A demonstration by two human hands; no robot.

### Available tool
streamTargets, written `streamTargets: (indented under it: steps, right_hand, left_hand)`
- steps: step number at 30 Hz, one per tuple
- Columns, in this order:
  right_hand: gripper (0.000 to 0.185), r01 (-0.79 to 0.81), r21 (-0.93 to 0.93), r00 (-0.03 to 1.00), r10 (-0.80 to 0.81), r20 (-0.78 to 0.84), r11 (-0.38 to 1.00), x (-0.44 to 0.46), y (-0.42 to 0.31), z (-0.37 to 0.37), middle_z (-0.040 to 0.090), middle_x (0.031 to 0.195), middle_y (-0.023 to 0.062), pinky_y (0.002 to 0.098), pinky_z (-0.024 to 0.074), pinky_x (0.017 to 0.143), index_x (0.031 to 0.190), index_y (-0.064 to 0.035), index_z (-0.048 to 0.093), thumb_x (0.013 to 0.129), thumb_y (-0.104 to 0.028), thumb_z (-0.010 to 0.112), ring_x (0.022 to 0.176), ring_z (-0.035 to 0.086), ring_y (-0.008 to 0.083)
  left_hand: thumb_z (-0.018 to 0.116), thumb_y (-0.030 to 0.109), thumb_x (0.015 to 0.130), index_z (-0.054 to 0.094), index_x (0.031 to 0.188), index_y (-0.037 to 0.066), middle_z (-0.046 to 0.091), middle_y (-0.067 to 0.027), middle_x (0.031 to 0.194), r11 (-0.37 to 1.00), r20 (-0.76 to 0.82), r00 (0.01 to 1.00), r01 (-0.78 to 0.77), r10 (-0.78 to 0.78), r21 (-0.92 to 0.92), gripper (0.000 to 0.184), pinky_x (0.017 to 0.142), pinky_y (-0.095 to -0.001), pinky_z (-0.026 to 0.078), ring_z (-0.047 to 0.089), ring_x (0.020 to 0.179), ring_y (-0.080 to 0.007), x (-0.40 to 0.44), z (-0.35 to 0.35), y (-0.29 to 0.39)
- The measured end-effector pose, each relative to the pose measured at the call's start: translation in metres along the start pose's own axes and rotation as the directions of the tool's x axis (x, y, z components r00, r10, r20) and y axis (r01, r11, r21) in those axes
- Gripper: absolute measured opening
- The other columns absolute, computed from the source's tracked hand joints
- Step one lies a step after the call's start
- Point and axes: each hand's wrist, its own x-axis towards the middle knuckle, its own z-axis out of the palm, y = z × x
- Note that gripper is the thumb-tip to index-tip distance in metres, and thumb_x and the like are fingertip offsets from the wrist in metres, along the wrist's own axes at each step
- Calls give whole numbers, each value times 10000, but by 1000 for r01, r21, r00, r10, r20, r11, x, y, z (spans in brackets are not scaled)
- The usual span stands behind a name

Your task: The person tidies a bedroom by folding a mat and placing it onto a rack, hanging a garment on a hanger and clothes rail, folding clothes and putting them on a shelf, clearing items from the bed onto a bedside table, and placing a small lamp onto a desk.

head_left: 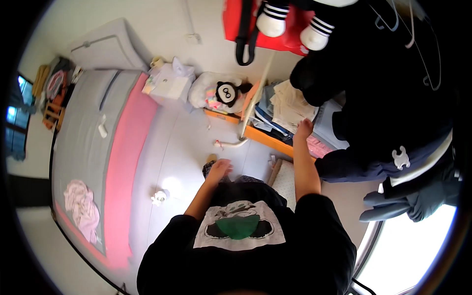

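Note:
My left hand (220, 170) hovers in front of my body over the floor, fingers loosely apart and holding nothing I can see. Farther forward, my right hand (304, 129) reaches to the front edge of the beige folded clothes (290, 104). Its fingers are mostly hidden, so whether it grips or only touches the cloth is unclear. The beige clothes lie among blue and dark folded garments (268, 123) in a low, orange-edged storage unit (270, 141). Pink fabric (318, 147) is just right of my right hand.
Dark hanging clothes (388, 98) crowd the right side, with hangers (410, 29) above. A white pole (256, 98) rises beside the storage unit. A black-and-white plush toy (226, 93) rests at the wall. On the left is a grey-and-pink bed (93, 132); a small white object (159, 197) lies on the floor.

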Motion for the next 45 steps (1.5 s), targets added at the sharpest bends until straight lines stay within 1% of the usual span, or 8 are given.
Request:
streamTargets:
  steps: [2, 5, 9, 11, 16, 26, 29, 45]
  right_hand:
    - [50, -95, -378, 987, 138, 88, 921, -70, -6, -4, 523, 697, 35, 241, 401, 454, 814, -47, 517, 829, -92, 501, 537, 491, 112]
    - [123, -209, -394, 922, 314, 225, 895, -183, 16, -17, 517, 594, 52, 225, 419, 462, 737, -48, 527, 801, 7, 437, 496, 486, 130]
    - [188, -281, -644, 712, 605, 358, 712, -282, 21, -20, 525, 597, 67, 259, 465, 518, 688, -20, 524, 759, 58, 368, 557, 526, 145]
    - [205, -179, -718, 477, 698, 534, 672, -302, 19, -7, 523, 588, 69, 266, 457, 522, 663, -20, 522, 722, 63, 344, 536, 515, 145]
    - [207, -136, -704, 391, 691, 608, 697, -320, 32, 43, 492, 562, 49, 243, 420, 494, 652, -33, 513, 684, 57, 328, 501, 482, 132]
    - [209, -11, -804, 231, 784, 577, 595, -442, 88, 116, 455, 545, 35, 259, 428, 479, 615, -38, 492, 686, 50, 317, 476, 440, 117]
    - [201, 68, -800, 185, 780, 598, 596, -484, 107, 147, 404, 485, 18, 274, 439, 483, 597, -48, 464, 670, 59, 311, 431, 389, 102]
    - [189, 170, -827, 24, 837, 547, 536, -673, 234, 335, 402, 515, 10, 255, 440, 476, 594, -61, 457, 639, 69, 328, 441, 390, 99]
  left_hand:
    - [495, 222, 871, 535, 1019, 58, 614, -73, 896, 999, 19, 999, -25, 25, 21, 225, 678, -258, 454, 582, 753, -135, -10, 1, 3]
    - [496, 179, 855, 534, 1020, 39, 614, -77, 899, 995, -53, 994, -97, 98, 11, 220, 686, -249, 443, 578, 782, -146, -25, -5, 8]
    - [509, 111, 827, 546, 998, 9, 614, -85, 908, 981, -206, 960, -195, 191, 3, 202, 727, -248, 434, 568, 828, -152, -35, -36, -11]
    - [514, 96, 821, 549, 993, 5, 613, -85, 908, 973, -286, 933, -229, 219, -3, 198, 731, -249, 432, 566, 830, -151, -48, -56, -19]
    - [529, 98, 809, 544, 1002, -5, 604, -88, 881, 976, -568, 822, -147, 31, -159, 218, 654, -276, 463, 566, 793, -144, -96, -103, -14]
    - [525, 177, 836, 543, 988, -7, 604, -114, 740, 980, -749, 662, -153, 7, -126, 239, 469, -256, 461, 556, 519, -143, -146, -250, -14]
    - [492, 272, 866, 600, 878, -2, 593, -141, 599, 966, -785, 601, 83, 146, 243, 295, 453, -301, 444, 557, 443, -185, -161, -314, -8]
    - [443, 248, 878, 623, 822, 16, 501, -47, 513, 978, -962, 236, -123, -137, -169, 299, 441, -281, 371, 462, 429, -116, -232, -535, -24]
